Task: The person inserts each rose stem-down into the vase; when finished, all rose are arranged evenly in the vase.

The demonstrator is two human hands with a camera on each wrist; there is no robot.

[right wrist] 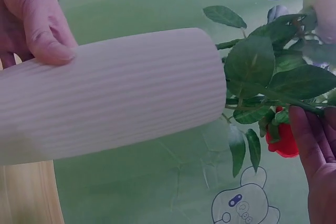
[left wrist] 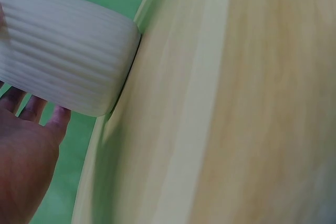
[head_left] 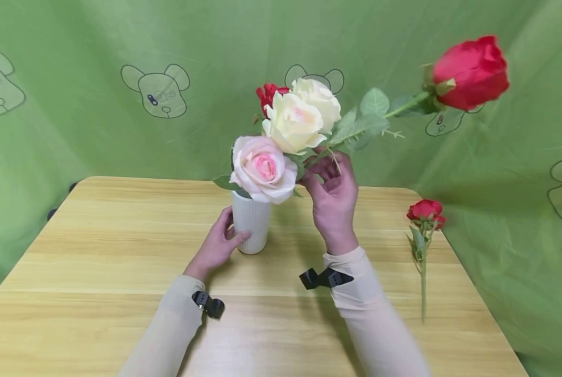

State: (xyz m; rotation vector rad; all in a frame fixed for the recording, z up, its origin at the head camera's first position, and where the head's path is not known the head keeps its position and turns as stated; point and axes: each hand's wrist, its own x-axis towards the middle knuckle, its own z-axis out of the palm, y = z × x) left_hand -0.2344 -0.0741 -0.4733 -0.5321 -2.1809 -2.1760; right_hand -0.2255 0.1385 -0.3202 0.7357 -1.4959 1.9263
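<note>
A ribbed white vase (head_left: 251, 225) stands upright on the table; my left hand (head_left: 217, 243) grips its side, thumb in front. A pale pink rose (head_left: 264, 167) leans over its mouth. Behind that are two cream roses, the nearer cream rose (head_left: 292, 125) partly covering the other, and a small red flower (head_left: 268, 97). My right hand (head_left: 335, 207), beside the blooms, pinches the leafy stem of a big red rose (head_left: 471, 73), which slants up to the right. In the right wrist view my fingers (right wrist: 302, 135) hold a green stem (right wrist: 302, 106) just beyond the vase mouth. The stem's lower end is hidden.
A shorter red flower (head_left: 425, 211) lies on the wooden table (head_left: 97, 251) near its right edge, stem toward me. Behind the table hangs a green curtain (head_left: 224, 42) printed with bear heads. Each sleeve carries a small black camera (head_left: 208, 305).
</note>
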